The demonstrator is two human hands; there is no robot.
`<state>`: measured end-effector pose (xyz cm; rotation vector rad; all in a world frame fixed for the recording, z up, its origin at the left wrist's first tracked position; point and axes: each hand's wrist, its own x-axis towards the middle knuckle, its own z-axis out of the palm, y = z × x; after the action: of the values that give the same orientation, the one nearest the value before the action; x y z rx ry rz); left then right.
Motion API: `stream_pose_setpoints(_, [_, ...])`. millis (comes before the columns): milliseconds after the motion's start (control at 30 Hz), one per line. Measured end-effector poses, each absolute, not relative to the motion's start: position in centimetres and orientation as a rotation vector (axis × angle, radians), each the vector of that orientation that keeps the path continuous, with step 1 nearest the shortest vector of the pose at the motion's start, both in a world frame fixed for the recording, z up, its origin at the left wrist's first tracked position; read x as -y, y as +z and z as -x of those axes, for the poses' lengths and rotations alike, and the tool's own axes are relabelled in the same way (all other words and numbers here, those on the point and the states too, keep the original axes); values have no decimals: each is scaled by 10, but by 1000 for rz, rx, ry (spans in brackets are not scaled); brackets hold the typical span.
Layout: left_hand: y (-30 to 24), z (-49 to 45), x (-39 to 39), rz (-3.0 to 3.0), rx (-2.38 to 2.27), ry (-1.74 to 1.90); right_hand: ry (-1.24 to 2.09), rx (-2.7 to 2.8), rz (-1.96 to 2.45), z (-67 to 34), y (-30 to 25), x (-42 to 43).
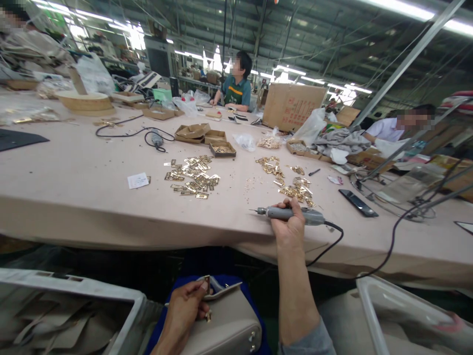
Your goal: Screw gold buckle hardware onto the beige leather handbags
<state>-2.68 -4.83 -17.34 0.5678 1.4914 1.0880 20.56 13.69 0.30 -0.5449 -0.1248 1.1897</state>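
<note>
At lower centre of the frame, your left hand pinches what seems a gold plate beside the beige bag, I judge to steady it, while right of centre your right hand grasps the grey electric screwdriver.

grey screwdriver, black cable, beige bag, gold plates, pinkish-beige tablecloth, white card

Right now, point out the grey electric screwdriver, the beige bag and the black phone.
Grey electric screwdriver (pixel 281 213): head view, on its barrel.
Beige bag (pixel 226 323): head view, on its broad panel.
Black phone (pixel 358 203): head view, on its flat upper face.
</note>
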Motion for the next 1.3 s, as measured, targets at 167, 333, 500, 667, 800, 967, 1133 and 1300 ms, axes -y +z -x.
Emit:
stream_pose_setpoints(167, [-164, 24, 46, -494, -1463, 1106, 1243, 281, 564, -192, 7, -86])
stream_pose_setpoints(333, [-165, 22, 44, -348, -1452, 1077, 1352, 439, 689, -158, -17, -29])
stream_pose_setpoints(500, [-163, 23, 46, -276, -1437, 1075, 1369, 629, 843, -123, -63, 2])
stream_pose_setpoints(667, [-162, 24, 46, -258, -1423, 1083, 1315, 721, 911, -106, -91, 6])
stream_pose_setpoints(800, [-163, 24, 46, -237, -1427, 1090, 1295, 755, 942, -100, -95, 8])
stream_pose_setpoints(967, [-164, 25, 46, -238, -1425, 1093, 1283, 758, 954, -96, -95, 11])
stream_pose_setpoints(1133, [-164, 27, 47, -252, -1423, 1098, 1271, 784, 974, -94, -96, 14])
stream_pose_setpoints(1300, [-167, 26, 48, -267, -1435, 1100, 1226, 927, 916, -90, -100, 19])
